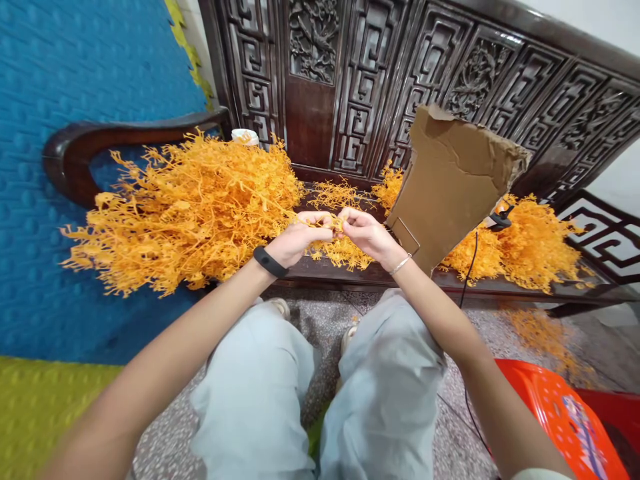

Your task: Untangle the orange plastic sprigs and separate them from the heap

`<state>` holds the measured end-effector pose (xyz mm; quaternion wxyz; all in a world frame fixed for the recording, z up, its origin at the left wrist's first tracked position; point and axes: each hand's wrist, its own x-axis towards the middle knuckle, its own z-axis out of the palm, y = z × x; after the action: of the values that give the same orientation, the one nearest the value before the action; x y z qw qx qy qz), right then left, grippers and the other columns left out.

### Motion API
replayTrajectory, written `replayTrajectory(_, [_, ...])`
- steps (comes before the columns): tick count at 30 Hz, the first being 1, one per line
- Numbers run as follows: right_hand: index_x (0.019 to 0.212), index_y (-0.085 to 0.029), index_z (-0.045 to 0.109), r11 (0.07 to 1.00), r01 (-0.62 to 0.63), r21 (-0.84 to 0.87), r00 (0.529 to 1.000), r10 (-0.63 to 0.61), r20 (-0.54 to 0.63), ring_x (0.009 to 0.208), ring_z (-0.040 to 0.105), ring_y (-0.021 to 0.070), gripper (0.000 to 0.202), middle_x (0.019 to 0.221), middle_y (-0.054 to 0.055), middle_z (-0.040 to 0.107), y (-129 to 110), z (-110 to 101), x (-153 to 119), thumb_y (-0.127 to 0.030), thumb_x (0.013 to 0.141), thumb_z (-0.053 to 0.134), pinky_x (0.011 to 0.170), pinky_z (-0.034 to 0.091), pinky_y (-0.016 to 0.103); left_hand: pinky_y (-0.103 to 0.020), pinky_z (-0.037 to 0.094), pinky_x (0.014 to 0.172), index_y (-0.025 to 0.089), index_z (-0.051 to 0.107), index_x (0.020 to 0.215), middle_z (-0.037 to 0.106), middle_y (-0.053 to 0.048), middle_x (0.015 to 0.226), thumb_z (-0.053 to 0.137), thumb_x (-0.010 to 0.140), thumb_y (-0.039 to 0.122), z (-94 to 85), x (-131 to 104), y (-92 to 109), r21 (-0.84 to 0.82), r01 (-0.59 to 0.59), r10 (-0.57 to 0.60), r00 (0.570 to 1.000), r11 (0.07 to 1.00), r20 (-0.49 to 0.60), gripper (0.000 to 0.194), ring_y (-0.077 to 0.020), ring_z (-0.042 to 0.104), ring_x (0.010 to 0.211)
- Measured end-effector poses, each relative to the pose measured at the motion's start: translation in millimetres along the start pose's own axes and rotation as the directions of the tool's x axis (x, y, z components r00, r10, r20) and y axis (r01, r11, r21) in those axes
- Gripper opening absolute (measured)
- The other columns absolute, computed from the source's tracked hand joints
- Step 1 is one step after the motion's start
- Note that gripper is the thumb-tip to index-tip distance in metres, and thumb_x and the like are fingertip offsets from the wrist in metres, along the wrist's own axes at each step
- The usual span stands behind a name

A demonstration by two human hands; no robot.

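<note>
My left hand and my right hand meet in front of me, over the dark wooden bench. Both are closed, with fingertips pinching a small orange plastic sprig between them. A thin orange stem seems to run from my left hand toward the big heap of orange sprigs at the left. Below and behind my hands, loose orange pieces lie on the bench seat. My fingers hide part of the sprig. A black band circles my left wrist and a thin bracelet my right.
A cardboard sheet leans on the bench, right of my hands, beside a bent wire frame. More orange sprigs pile up at the right, near a black cable. A white cup stands behind the left heap. A red plastic stool is lower right.
</note>
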<state>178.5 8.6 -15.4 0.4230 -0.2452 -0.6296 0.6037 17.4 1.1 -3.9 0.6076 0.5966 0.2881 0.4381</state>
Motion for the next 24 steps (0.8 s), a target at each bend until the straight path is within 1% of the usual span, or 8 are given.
replayTrajectory(4, [0.072, -0.019, 0.052, 0.995, 0.088, 0.041, 0.996, -0.089, 0.006, 0.076, 0.055, 0.0132, 0.029, 0.07, -0.001, 0.054, -7, -3, -1, -0.039, 0.066, 0.073, 0.08, 0.044, 0.029, -0.022, 0.031, 0.054, 0.016, 0.037, 0.048, 0.045, 0.004, 0.057, 0.059, 0.05, 0.012, -5.2, 0, -2, -0.088, -0.049, 0.046, 0.998, 0.995, -0.034, 0.022, -0.0059, 0.04, 0.053])
replayTrajectory(6, [0.071, -0.021, 0.048, 0.98, 0.185, 0.073, 0.981, -0.179, -0.076, 0.089, 0.057, 0.0149, 0.031, 0.074, -0.001, 0.054, -14, -10, -2, -0.038, 0.065, 0.074, 0.09, 0.043, 0.03, -0.023, 0.028, 0.052, 0.016, 0.033, 0.048, 0.045, 0.003, 0.059, 0.057, 0.052, 0.012, -5.7, -2, -2, -0.105, -0.098, 0.094, 0.994, 0.99, -0.05, 0.025, -0.0058, 0.038, 0.053])
replayTrajectory(9, [0.074, -0.021, 0.05, 0.969, 0.236, 0.072, 0.941, -0.209, -0.267, 0.094, 0.058, 0.0136, 0.024, 0.08, -0.001, 0.056, -18, -24, -2, -0.033, 0.071, 0.071, 0.091, 0.044, 0.029, -0.024, 0.03, 0.055, 0.016, 0.031, 0.049, 0.049, 0.002, 0.064, 0.058, 0.054, 0.012, 0.0, -6, -1, -0.012, -0.091, 0.091, 0.992, 0.996, 0.084, 0.028, -0.0075, 0.04, 0.058])
replayTrajectory(11, [0.077, -0.019, 0.054, 0.986, 0.166, 0.025, 0.905, -0.142, -0.402, 0.085, 0.059, 0.0114, 0.015, 0.081, 0.0, 0.058, -14, -36, -1, -0.026, 0.074, 0.067, 0.083, 0.047, 0.026, -0.025, 0.031, 0.058, 0.016, 0.032, 0.049, 0.049, 0.002, 0.063, 0.058, 0.057, 0.012, 5.8, -7, -1, 0.101, -0.083, 0.063, 0.981, 0.991, 0.185, 0.027, -0.0082, 0.041, 0.06])
replayTrajectory(13, [0.078, -0.018, 0.056, 0.999, 0.024, -0.021, 0.828, -0.032, -0.56, 0.075, 0.059, 0.0096, 0.009, 0.079, 0.001, 0.06, -5, -49, 2, -0.019, 0.076, 0.065, 0.077, 0.049, 0.024, -0.025, 0.032, 0.06, 0.016, 0.034, 0.05, 0.048, 0.003, 0.061, 0.058, 0.058, 0.013, 9.4, -6, -4, 0.213, -0.098, 0.05, 0.974, 0.972, 0.221, 0.026, -0.0083, 0.041, 0.06])
replayTrajectory(17, [0.075, -0.017, 0.052, 0.987, -0.158, 0.006, 0.604, 0.101, -0.791, 0.063, 0.056, 0.0071, 0.01, 0.069, 0.0, 0.06, 21, -80, 4, -0.018, 0.077, 0.062, 0.069, 0.051, 0.021, -0.023, 0.031, 0.057, 0.016, 0.04, 0.049, 0.045, 0.005, 0.054, 0.061, 0.058, 0.017, 5.9, 2, -14, 0.384, -0.052, -0.008, 0.988, 0.922, 0.152, 0.023, -0.0074, 0.039, 0.056])
replayTrajectory(21, [0.07, -0.016, 0.047, 0.964, -0.264, 0.025, 0.391, 0.131, -0.911, 0.05, 0.05, 0.0047, 0.019, 0.058, -0.005, 0.053, 44, -110, 1, -0.012, 0.071, 0.065, 0.053, 0.046, 0.017, -0.022, 0.027, 0.052, 0.015, 0.043, 0.044, 0.041, 0.006, 0.046, 0.063, 0.055, 0.018, -0.4, 7, -20, 0.45, 0.079, -0.103, 0.994, 0.89, 0.028, 0.023, -0.0057, 0.035, 0.049])
replayTrajectory(24, [0.071, -0.013, 0.05, 0.942, -0.334, 0.023, 0.296, 0.128, -0.947, 0.046, 0.045, 0.0032, 0.014, 0.056, -0.005, 0.05, 55, -128, -4, -0.009, 0.073, 0.063, 0.047, 0.041, 0.016, -0.022, 0.024, 0.05, 0.015, 0.043, 0.043, 0.04, 0.007, 0.044, 0.063, 0.055, 0.018, -1.5, 7, -20, 0.434, 0.116, -0.119, 0.993, 0.893, -0.02, 0.023, -0.005, 0.033, 0.047])
